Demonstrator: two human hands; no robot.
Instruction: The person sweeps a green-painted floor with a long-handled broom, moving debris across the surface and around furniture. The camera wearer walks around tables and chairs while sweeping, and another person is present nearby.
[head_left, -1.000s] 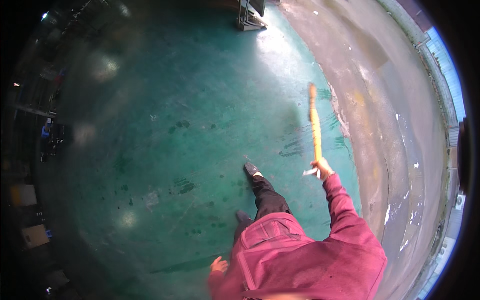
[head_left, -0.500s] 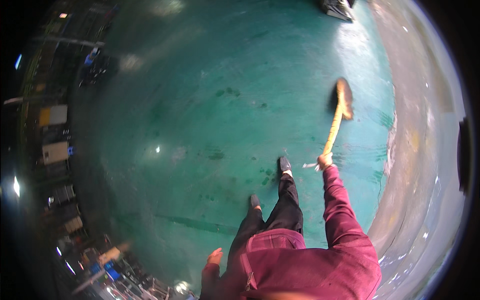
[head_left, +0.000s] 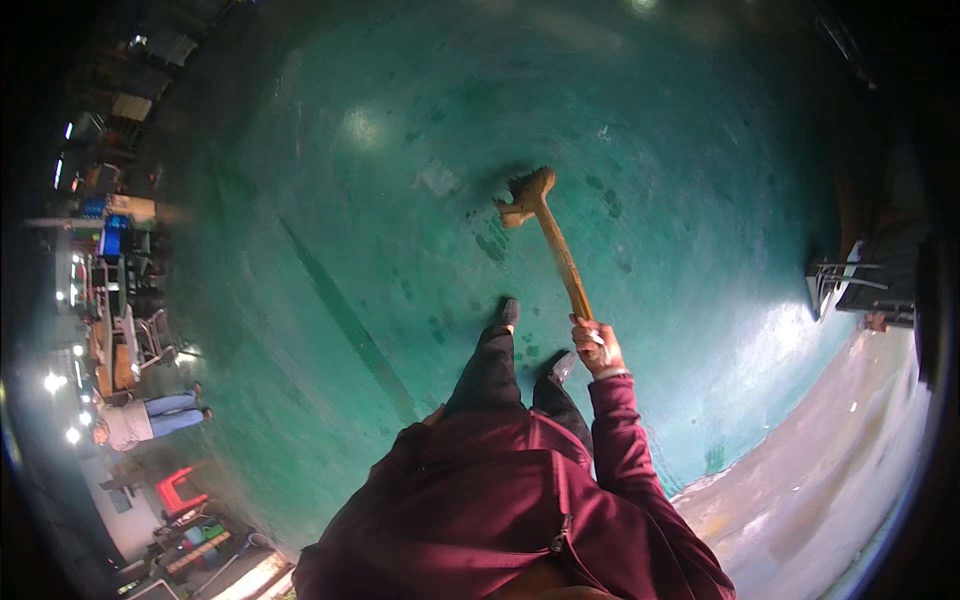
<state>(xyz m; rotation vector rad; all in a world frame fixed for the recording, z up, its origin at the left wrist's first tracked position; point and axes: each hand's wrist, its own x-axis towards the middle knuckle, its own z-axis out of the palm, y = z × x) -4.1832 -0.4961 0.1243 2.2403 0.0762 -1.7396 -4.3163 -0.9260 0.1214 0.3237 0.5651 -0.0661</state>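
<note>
My right hand (head_left: 597, 347) is closed around the lower end of a long-handled broom (head_left: 566, 262). The yellow-brown handle slants up and to the left, away from me. At its far end is a brown head with a ragged, dark, bristly-looking edge, over the green floor; whether it touches the floor I cannot tell. Something small and white shows at my right fingers. Of my left hand (head_left: 433, 415), only a bit peeks out beside my left thigh; its fingers are hidden behind my maroon jacket. My shoes are on the floor below the handle.
Green floor (head_left: 330, 190) with dark stains and a long dark streak surrounds me. At the left, a person (head_left: 150, 420) in blue trousers is near a red stool (head_left: 178, 490) and cluttered workbenches. A chair-like metal frame (head_left: 845, 280) stands at the right, near a grey floor strip (head_left: 800, 490).
The view has turned, bringing the person and red stool into sight. The broom has swung from the right to the middle ahead of me. My left hand has become mostly hidden.
</note>
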